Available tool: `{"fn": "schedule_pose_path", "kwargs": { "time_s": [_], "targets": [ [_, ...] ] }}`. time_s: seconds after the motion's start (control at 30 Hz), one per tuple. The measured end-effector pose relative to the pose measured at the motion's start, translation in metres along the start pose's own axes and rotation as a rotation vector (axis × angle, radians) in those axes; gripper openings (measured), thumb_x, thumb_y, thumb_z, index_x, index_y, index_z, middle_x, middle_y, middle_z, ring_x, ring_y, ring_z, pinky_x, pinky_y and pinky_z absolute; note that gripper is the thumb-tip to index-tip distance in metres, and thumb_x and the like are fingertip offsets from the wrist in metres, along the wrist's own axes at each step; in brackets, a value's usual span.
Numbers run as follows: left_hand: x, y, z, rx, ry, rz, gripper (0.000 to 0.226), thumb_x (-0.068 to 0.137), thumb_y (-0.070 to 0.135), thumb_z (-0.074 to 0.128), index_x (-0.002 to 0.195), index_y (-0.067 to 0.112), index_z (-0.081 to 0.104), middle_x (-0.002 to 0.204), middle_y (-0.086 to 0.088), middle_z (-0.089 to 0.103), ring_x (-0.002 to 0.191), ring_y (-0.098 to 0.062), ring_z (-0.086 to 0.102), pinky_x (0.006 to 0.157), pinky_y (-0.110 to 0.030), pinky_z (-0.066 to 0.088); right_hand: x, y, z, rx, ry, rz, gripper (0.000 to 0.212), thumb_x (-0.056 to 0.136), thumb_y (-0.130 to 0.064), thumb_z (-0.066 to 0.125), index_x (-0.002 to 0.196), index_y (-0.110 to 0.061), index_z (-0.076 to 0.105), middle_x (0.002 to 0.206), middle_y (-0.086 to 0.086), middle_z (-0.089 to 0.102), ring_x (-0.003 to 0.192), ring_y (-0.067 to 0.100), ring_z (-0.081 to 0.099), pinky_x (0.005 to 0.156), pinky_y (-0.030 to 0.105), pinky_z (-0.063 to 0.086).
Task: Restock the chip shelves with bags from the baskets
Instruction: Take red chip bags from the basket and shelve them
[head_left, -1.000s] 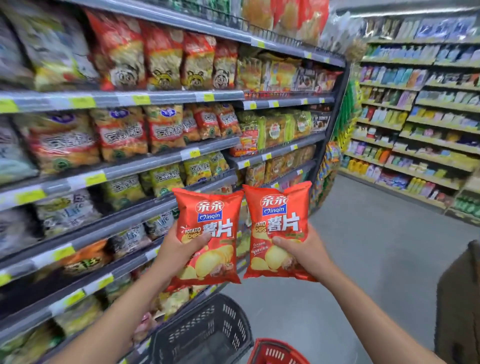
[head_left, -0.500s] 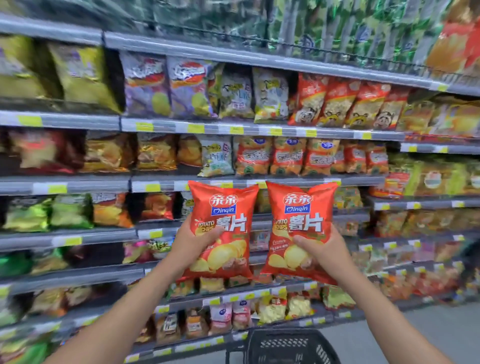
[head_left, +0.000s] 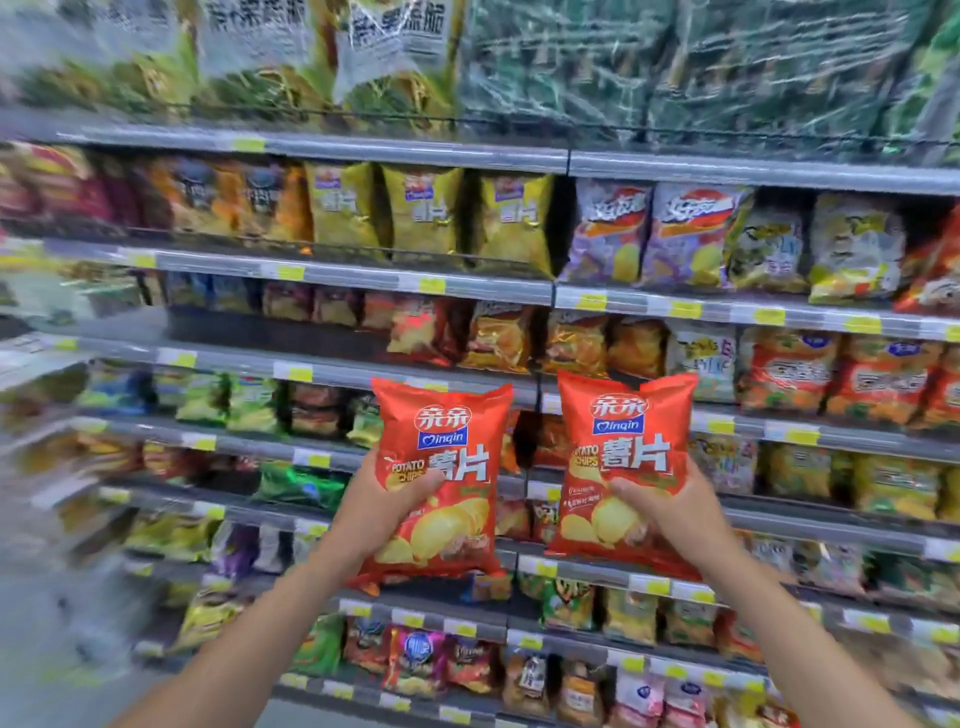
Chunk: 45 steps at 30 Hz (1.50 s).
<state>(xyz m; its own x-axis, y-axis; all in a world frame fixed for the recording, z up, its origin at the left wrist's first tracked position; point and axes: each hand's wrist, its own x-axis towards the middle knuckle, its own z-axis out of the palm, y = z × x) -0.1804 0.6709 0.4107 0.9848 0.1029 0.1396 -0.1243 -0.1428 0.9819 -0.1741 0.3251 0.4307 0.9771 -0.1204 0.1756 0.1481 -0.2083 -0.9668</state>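
Note:
I hold two red Qinqin potato chip bags upright in front of the chip shelves (head_left: 332, 371). My left hand (head_left: 376, 512) grips the left red bag (head_left: 447, 467) at its lower left side, thumb across the front. On the other side, my right hand (head_left: 670, 512) grips the right red bag (head_left: 626, 447) at its lower right, thumb on the front. The bags are side by side with a small gap between them. No basket shows in this view.
Several grey shelf tiers run across the view, stocked with yellow bags (head_left: 426, 213), purple bags (head_left: 654, 234) and orange-red bags (head_left: 836, 374). A dark stretch on the middle shelf (head_left: 270, 332) left of the red bags holds fewer bags. The far left is blurred.
The view has swung left along the shelves; the aisle and both baskets have left the frame. Both hands keep the red bags in the same grip, held in front of me.

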Motion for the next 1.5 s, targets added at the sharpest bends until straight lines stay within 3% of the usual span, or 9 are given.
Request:
{"fn": "schedule_pose_path", "kwargs": {
  "time_s": [0.13, 0.2, 0.43, 0.8, 1.0, 1.13, 1.3, 1.4, 1.5],
  "targets": [
    [0.000, -0.009, -0.078, 0.017, 0.118, -0.016, 0.071, 0.065, 0.056, 0.092, 0.124, 0.029, 0.064, 0.106, 0.004, 0.080, 0.092, -0.014, 0.078, 0.086, -0.045, 0.063, 0.018, -0.010, 0.071, 0.012, -0.073, -0.033, 0.046, 0.077, -0.013, 0.088, 0.115, -0.017, 0.062, 0.097, 0.004, 0.077, 0.061, 0.013, 0.073, 0.047, 0.027, 0.056],
    [0.001, -0.012, -0.106, 0.019, 0.150, -0.006, 0.066, 0.069, 0.051, 0.087, 0.125, 0.029, 0.062, 0.105, 0.006, 0.079, 0.088, -0.009, 0.078, 0.077, -0.034, 0.063, 0.028, -0.012, 0.103, 0.008, -0.112, -0.052, 0.054, 0.074, -0.018, 0.090, 0.120, -0.018, 0.061, 0.101, -0.001, 0.077, 0.071, 0.011, 0.076, 0.050, 0.022, 0.056],
    [0.029, -0.019, -0.168, -0.020, 0.245, -0.002, 0.055, 0.069, 0.047, 0.084, 0.116, 0.035, 0.060, 0.103, 0.008, 0.078, 0.085, -0.006, 0.077, 0.067, -0.023, 0.059, 0.069, -0.023, 0.196, 0.014, -0.217, -0.065, 0.056, 0.076, -0.014, 0.089, 0.124, -0.015, 0.059, 0.103, -0.002, 0.075, 0.072, 0.004, 0.074, 0.048, 0.018, 0.054],
    [0.161, -0.044, -0.222, -0.045, 0.261, -0.002, 0.053, 0.073, 0.041, 0.086, 0.119, 0.031, 0.063, 0.101, 0.009, 0.081, 0.091, -0.018, 0.079, 0.081, -0.041, 0.063, 0.190, -0.010, 0.300, -0.003, -0.272, -0.087, 0.051, 0.073, -0.024, 0.092, 0.117, -0.023, 0.066, 0.103, -0.006, 0.078, 0.084, 0.006, 0.076, 0.057, 0.019, 0.057],
    [0.233, -0.056, -0.247, -0.089, 0.264, -0.006, 0.040, 0.084, 0.028, 0.083, 0.119, 0.027, 0.063, 0.099, 0.005, 0.081, 0.088, -0.021, 0.079, 0.072, -0.036, 0.063, 0.257, 0.000, 0.352, -0.028, -0.338, -0.048, 0.066, 0.066, -0.036, 0.097, 0.122, -0.026, 0.064, 0.109, -0.006, 0.078, 0.098, 0.015, 0.076, 0.090, 0.046, 0.060],
    [0.271, -0.068, -0.265, -0.097, 0.268, -0.015, 0.034, 0.087, 0.019, 0.082, 0.116, 0.025, 0.065, 0.097, 0.006, 0.081, 0.086, -0.020, 0.079, 0.066, -0.029, 0.063, 0.287, 0.001, 0.383, 0.001, -0.300, 0.010, 0.093, 0.054, -0.056, 0.098, 0.129, -0.023, 0.054, 0.113, -0.003, 0.076, 0.093, 0.017, 0.077, 0.083, 0.043, 0.063],
    [0.322, -0.086, -0.298, -0.089, 0.263, -0.025, 0.034, 0.085, 0.022, 0.084, 0.115, 0.022, 0.068, 0.093, 0.007, 0.081, 0.082, -0.016, 0.079, 0.064, -0.026, 0.061, 0.301, -0.013, 0.415, -0.011, -0.282, 0.042, 0.072, 0.067, -0.039, 0.094, 0.123, -0.019, 0.053, 0.104, -0.002, 0.076, 0.085, 0.018, 0.076, 0.065, 0.027, 0.059],
    [0.353, -0.091, -0.326, -0.089, 0.216, -0.035, 0.047, 0.077, 0.037, 0.086, 0.118, 0.021, 0.068, 0.095, 0.003, 0.082, 0.084, -0.018, 0.079, 0.071, -0.035, 0.063, 0.305, -0.025, 0.436, 0.028, -0.275, 0.069, 0.060, 0.076, -0.029, 0.089, 0.124, -0.016, 0.056, 0.096, -0.001, 0.079, 0.090, 0.034, 0.075, 0.057, 0.023, 0.058],
    [0.383, -0.096, -0.353, -0.112, 0.159, -0.036, 0.066, 0.066, 0.049, 0.089, 0.123, 0.023, 0.067, 0.103, -0.001, 0.081, 0.090, -0.024, 0.079, 0.081, -0.045, 0.063, 0.310, -0.039, 0.461, 0.013, -0.294, 0.086, 0.053, 0.076, -0.035, 0.086, 0.121, -0.019, 0.064, 0.095, -0.004, 0.080, 0.093, 0.031, 0.076, 0.064, 0.025, 0.061]
  ]
}}
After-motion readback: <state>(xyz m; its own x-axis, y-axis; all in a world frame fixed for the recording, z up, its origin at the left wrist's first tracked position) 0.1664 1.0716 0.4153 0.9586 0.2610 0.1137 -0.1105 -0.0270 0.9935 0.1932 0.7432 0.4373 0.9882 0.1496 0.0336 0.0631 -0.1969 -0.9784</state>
